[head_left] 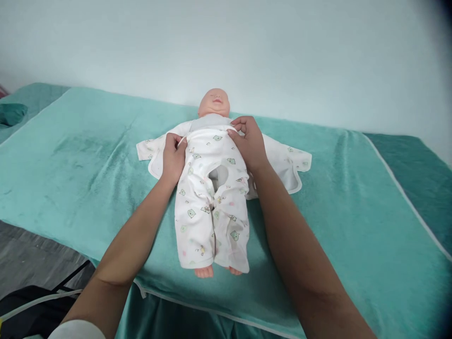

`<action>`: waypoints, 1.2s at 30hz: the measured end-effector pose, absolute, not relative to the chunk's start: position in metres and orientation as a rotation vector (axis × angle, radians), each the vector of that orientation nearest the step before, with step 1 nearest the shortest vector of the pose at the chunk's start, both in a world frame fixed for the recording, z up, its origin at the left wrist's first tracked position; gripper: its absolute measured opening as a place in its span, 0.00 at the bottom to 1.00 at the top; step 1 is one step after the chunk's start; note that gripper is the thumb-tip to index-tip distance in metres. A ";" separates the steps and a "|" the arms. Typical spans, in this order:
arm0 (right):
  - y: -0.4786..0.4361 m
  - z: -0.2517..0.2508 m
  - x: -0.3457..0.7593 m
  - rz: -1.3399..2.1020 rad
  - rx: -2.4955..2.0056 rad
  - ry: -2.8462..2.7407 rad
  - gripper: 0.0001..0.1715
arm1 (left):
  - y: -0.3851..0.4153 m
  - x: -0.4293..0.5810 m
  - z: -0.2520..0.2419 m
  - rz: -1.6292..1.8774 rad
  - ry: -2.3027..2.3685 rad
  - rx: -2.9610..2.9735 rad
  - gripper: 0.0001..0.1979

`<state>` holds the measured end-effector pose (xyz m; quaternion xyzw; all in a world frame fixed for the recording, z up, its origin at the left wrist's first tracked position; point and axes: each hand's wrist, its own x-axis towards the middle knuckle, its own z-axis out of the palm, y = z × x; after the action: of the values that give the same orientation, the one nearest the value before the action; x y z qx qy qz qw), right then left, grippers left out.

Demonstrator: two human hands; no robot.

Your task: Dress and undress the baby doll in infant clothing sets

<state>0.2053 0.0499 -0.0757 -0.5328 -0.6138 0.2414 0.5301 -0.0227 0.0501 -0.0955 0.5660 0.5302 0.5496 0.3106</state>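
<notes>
A baby doll (214, 102) lies on its back, head toward the wall. White patterned baby pants (197, 202) cover its legs and reach up over its belly, with an open crotch and the toes showing below the hems. Under the doll a white baby shirt (282, 157) is spread open, its sleeves stretched out to both sides. My left hand (174, 157) pinches the pants' waistband at the left edge. On the other side my right hand (249, 141) has thumb and fingers closed on the waistband near the doll's chest.
A teal cloth (88, 188) with white edging covers the bed. Behind it rises a pale wall (247, 47). Darker teal fabric (413, 174) lies at the right end. A black item (31, 310) and a pale tube (42, 300) are at lower left, above grey flooring (28, 254).
</notes>
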 end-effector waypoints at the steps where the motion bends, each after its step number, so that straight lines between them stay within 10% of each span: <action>1: 0.049 -0.076 0.206 0.587 -1.287 -1.454 0.15 | 0.050 -0.023 -0.096 1.438 1.399 1.539 0.08; 29: 0.088 -0.065 0.216 0.302 -1.394 -1.810 0.12 | 0.100 -0.010 -0.087 1.467 1.374 1.681 0.21; 36: 0.074 -0.072 0.211 0.568 -1.211 -1.576 0.05 | 0.087 -0.010 -0.088 1.432 1.290 1.659 0.03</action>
<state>0.2107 0.0744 -0.0722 -0.5034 -0.6548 0.2361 0.5118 -0.0100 0.0874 -0.0881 0.6233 0.4848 0.5381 0.2948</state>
